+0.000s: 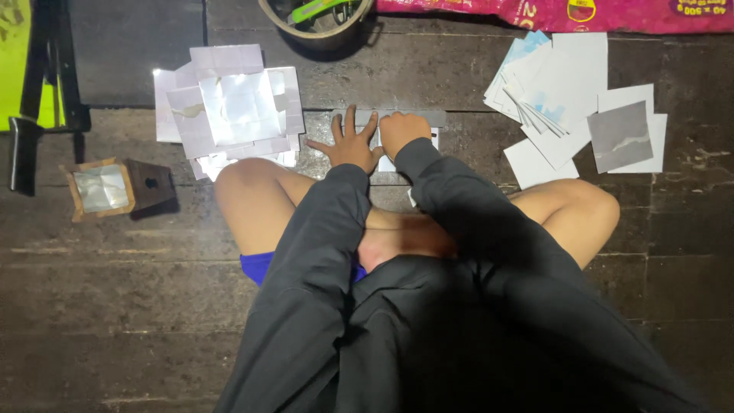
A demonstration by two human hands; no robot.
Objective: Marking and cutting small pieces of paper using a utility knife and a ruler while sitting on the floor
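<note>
Left hand (350,145) lies flat, fingers spread, on the sheet (386,162) on the floor (115,260) before the knees; right hand (403,131) is fisted, pressing it. Best to pin firmly — rub the crease evenly along its length.

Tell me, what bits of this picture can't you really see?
- Head view: the white sheet is mostly covered by the left hand and right hand.
- The round pot is cut off by the top edge.
- The pink bag is cut off there too.
- The right hand's fingers are curled under, hidden.
</note>
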